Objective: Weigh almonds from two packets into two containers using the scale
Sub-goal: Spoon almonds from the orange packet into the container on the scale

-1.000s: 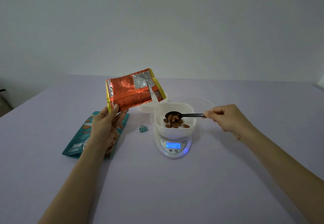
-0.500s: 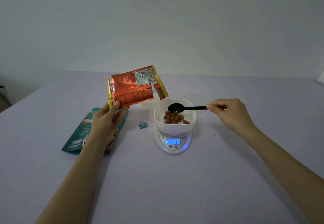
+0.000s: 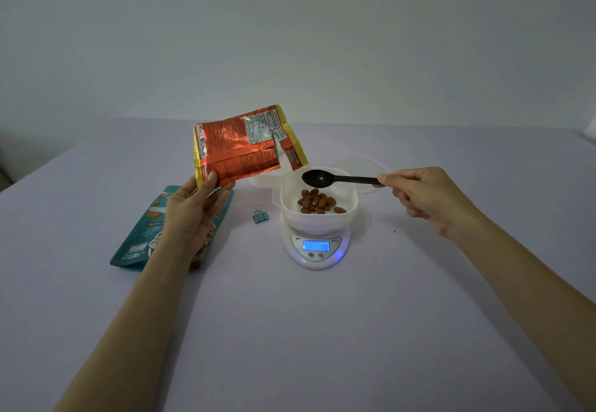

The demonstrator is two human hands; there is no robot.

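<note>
The left hand (image 3: 193,215) grips one orange packet (image 3: 240,147) by its lower left corner, thumb pressed on the facing side and fingers behind; the packet is lifted clear of the table (image 3: 290,331) and tilted, its far upper corner reaching toward the right hand. The right hand (image 3: 425,198) pinches the end of one black spoon (image 3: 335,179) between thumb and fingertips. The handle runs level from this grip toward the left hand, and the bowl of the spoon, showing no almonds, hangs just below the packet's corner and above one white container (image 3: 317,213). That container sits on one white scale (image 3: 317,247), below and to the left of the right-hand grip; its lit blue display faces the viewer, the figure too blurred to read with certainty. A cluster of almonds (image 3: 317,202), roughly a dozen, lies on the container floor. A second white container (image 3: 263,182) stands behind, partly hidden by the packet. One teal packet (image 3: 145,234) lies flat beneath the left wrist. One teal binder clip (image 3: 260,216) rests between left hand and scale.
</note>
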